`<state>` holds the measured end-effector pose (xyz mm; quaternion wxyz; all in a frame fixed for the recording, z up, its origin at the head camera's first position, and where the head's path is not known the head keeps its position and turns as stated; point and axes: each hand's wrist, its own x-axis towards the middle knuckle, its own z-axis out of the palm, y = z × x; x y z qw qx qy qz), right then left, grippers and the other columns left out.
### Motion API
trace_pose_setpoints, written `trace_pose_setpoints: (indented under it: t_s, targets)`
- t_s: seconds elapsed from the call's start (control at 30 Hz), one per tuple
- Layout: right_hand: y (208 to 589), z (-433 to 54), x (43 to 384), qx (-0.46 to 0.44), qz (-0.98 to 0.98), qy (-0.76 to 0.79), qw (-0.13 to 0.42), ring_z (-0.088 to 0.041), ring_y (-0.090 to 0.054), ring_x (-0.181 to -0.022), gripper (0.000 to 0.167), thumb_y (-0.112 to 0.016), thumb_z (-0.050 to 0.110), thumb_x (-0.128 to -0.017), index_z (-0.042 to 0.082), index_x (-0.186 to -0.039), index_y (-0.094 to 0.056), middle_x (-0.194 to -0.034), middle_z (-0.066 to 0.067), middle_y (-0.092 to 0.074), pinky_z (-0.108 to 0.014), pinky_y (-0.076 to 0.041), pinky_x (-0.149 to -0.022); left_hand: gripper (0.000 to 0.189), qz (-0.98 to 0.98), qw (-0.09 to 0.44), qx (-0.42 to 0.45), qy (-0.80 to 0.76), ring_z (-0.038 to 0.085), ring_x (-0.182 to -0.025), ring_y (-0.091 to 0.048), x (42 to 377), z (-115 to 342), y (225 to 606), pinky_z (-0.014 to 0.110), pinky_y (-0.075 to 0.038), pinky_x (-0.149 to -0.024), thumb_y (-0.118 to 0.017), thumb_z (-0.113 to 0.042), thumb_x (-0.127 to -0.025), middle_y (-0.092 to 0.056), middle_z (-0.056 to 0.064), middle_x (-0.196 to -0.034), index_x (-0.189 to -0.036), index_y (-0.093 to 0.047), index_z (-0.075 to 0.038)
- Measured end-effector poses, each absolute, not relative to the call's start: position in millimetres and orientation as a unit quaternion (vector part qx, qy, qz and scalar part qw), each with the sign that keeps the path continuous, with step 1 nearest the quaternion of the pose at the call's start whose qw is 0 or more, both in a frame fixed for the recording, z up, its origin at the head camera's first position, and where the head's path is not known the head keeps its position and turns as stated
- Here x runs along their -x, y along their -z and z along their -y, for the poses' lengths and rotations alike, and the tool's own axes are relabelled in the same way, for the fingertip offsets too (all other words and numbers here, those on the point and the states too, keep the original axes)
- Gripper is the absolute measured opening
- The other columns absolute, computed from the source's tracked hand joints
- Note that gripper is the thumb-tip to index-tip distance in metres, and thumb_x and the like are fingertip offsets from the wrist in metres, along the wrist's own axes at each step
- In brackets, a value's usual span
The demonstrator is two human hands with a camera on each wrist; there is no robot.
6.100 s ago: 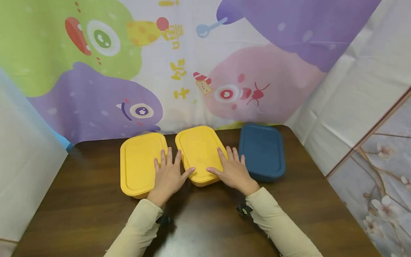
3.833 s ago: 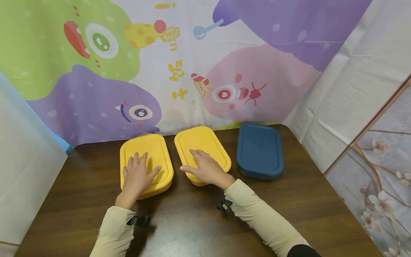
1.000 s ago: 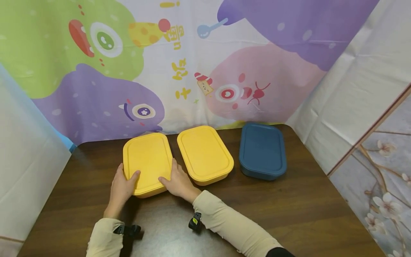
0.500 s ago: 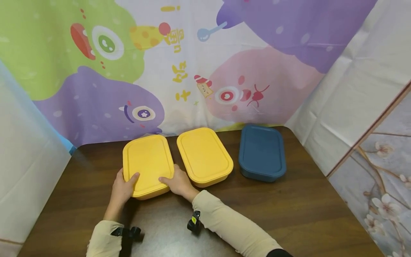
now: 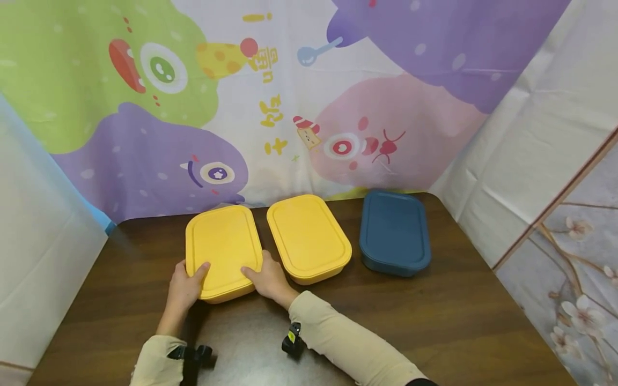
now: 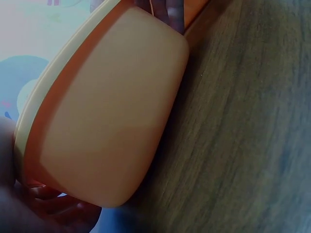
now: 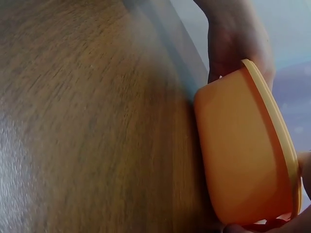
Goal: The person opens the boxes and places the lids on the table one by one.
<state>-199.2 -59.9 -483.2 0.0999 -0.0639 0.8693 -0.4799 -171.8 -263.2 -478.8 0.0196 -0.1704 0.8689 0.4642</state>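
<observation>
Position of the leftmost yellow box point(image 5: 223, 244): at the left end of a row of three on the dark wooden table point(image 5: 386, 316), lid on; whether its base touches the tabletop cannot be told. Left hand point(image 5: 184, 288) grips its left side, thumb on the lid, fingers curled under the rim. Right hand point(image 5: 271, 277) grips the right side likewise. Second yellow box point(image 5: 310, 236) stands just beside; blue box point(image 5: 395, 230) stands farther right.

Two yellow boxes point(image 5: 224, 247) point(image 5: 309, 236), one blue box point(image 5: 395, 230), two hands point(image 5: 185, 285) point(image 5: 272, 279)
</observation>
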Motion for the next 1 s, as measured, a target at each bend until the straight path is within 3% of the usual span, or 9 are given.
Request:
trace_pose_setpoints:
  t_s: [0.37,0.67,0.77,0.9,1.0]
  targets:
    - [484.5,56.8,197.3,0.066,-0.864,0.488,0.103,-0.031,-0.055,-0.126,0.067,-0.062,0.035,-0.095,0.000,-0.146,-0.036,-0.138,-0.020,-0.055,-0.043,-0.047,-0.102,0.076,-0.875,0.000,0.181,-0.449,0.042,-0.119,-0.047,171.1,261.6,478.9,0.055,-0.038,-0.102,-0.046,-0.042,-0.100,-0.043,0.033,-0.136,-0.149,-0.022,0.010]
    - [478.7,52.1,196.3,0.071,-0.860,0.498,0.090,-0.030,-0.055,-0.127,0.059,-0.061,0.027,-0.095,-0.001,-0.144,-0.041,-0.137,-0.018,-0.056,-0.042,-0.047,-0.103,0.061,-0.864,-0.038,0.190,-0.465,0.045,-0.118,-0.047,172.0,256.0,472.1,0.056,-0.038,-0.101,-0.034,-0.032,-0.105,-0.043,0.035,-0.138,-0.148,-0.026,0.010]
    - [476.5,49.6,195.4,0.077,-0.858,0.502,0.079,-0.022,-0.064,-0.111,0.048,-0.062,0.025,-0.094,0.002,-0.135,-0.049,-0.122,-0.014,-0.066,-0.035,-0.052,-0.091,0.059,-0.866,-0.045,0.185,-0.462,0.046,-0.118,-0.047,173.5,255.0,470.8,0.058,-0.037,-0.102,-0.033,-0.031,-0.105,-0.043,0.036,-0.137,-0.147,-0.028,0.011]
    - [474.6,54.2,190.4,0.083,-0.853,0.508,0.084,-0.012,-0.065,-0.093,0.040,-0.064,0.026,-0.093,0.005,-0.126,-0.054,-0.106,-0.008,-0.069,-0.025,-0.052,-0.077,0.060,-0.874,-0.037,0.188,-0.447,0.046,-0.119,-0.046,168.0,264.0,466.8,0.059,-0.036,-0.102,-0.032,-0.032,-0.105,-0.043,0.036,-0.137,-0.146,-0.029,0.011]
    - [475.4,62.1,185.3,0.088,-0.852,0.508,0.095,-0.011,-0.065,-0.092,0.043,-0.064,0.029,-0.093,0.006,-0.127,-0.054,-0.107,-0.006,-0.068,-0.022,-0.051,-0.077,0.060,-0.879,-0.031,0.195,-0.435,0.046,-0.117,-0.045,160.4,273.8,462.9,0.058,-0.036,-0.099,-0.031,-0.033,-0.105,-0.043,0.036,-0.136,-0.146,-0.028,0.011]
